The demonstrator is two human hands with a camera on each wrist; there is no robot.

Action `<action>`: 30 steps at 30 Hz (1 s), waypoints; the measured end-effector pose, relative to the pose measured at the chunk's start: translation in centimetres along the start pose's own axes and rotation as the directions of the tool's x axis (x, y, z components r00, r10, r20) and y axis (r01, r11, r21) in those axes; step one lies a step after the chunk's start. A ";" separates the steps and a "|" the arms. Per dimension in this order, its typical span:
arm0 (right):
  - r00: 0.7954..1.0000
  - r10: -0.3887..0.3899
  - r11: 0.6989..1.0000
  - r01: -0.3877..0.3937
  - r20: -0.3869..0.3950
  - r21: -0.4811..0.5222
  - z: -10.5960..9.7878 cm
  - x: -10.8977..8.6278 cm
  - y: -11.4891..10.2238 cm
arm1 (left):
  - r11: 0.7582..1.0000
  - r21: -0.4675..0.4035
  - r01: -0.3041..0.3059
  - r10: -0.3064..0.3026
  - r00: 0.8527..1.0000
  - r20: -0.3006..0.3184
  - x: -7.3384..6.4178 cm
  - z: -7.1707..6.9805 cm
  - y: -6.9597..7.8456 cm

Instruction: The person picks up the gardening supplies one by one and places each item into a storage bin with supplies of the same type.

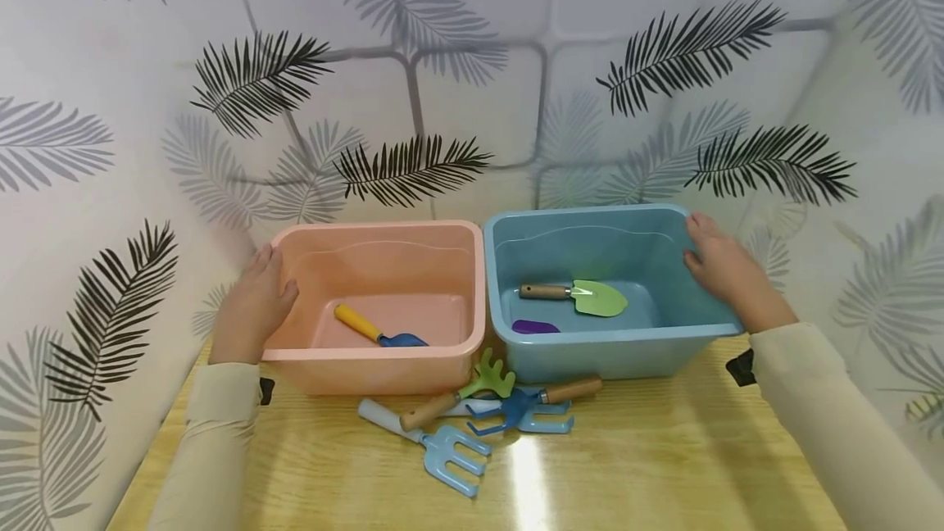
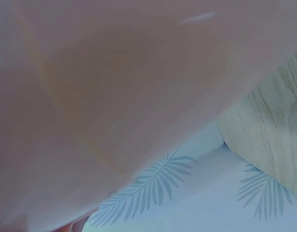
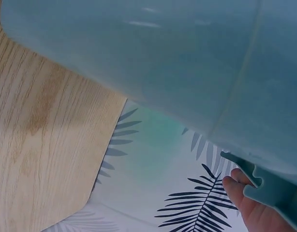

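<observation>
My left hand (image 1: 256,304) grips the left rim of a pink plastic bin (image 1: 369,372), its thumb over the inside. The blue plastic bin (image 1: 590,360) stands close beside it, and my right hand (image 1: 723,266) holds that one by its right rim. In the right wrist view, fingers (image 3: 257,212) curl under the blue rim. Inside the pink bin lies a hand trowel (image 1: 359,323) with a yellow handle and blue blade. A green trowel (image 1: 600,299) with a wooden handle and a partly hidden purple piece (image 1: 535,326) lie in the blue bin.
In front of the bins, several garden hand tools lie piled on the wooden table (image 1: 627,465): a light blue fork (image 1: 453,457), a green hand rake (image 1: 490,375) and a dark blue rake (image 1: 516,410), both wooden-handled. A leaf-patterned backdrop (image 1: 472,105) rises behind.
</observation>
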State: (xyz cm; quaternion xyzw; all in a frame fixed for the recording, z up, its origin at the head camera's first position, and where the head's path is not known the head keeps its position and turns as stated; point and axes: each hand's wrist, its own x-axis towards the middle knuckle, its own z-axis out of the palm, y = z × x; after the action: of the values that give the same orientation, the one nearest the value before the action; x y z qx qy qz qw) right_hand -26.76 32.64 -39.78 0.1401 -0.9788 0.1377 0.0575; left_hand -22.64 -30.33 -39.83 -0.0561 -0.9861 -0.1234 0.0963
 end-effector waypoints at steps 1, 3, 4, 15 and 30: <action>1.000 0.004 1.000 -0.004 0.005 0.001 0.1 0.0 0.0 | 1.000 0.000 -0.002 0.002 1.000 0.001 0.0 0.0 0.0; 1.000 0.007 1.000 -0.007 0.011 -0.001 0.2 -0.1 0.0 | 1.000 0.000 -0.008 0.008 1.000 -0.002 0.0 0.1 0.0; 1.000 0.010 1.000 -0.010 0.018 -0.002 0.3 -0.1 0.1 | 1.000 -0.001 -0.011 0.011 1.000 -0.004 -0.1 0.1 0.0; 0.998 0.034 0.999 -0.034 0.061 0.008 0.3 -0.3 0.2 | 1.000 -0.011 0.009 -0.009 1.000 0.021 -0.2 0.0 0.2; 0.999 0.039 0.999 -0.040 0.037 0.019 -0.3 0.0 -0.1 | 0.997 -0.026 -0.071 0.067 0.990 -0.121 0.0 -0.4 0.4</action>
State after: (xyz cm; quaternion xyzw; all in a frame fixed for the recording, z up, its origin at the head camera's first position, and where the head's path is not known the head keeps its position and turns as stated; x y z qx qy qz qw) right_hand -26.66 32.62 -39.47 0.1239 -0.9809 0.1457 0.0357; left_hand -22.51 -30.07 -39.33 -0.0841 -0.9740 -0.1382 0.1587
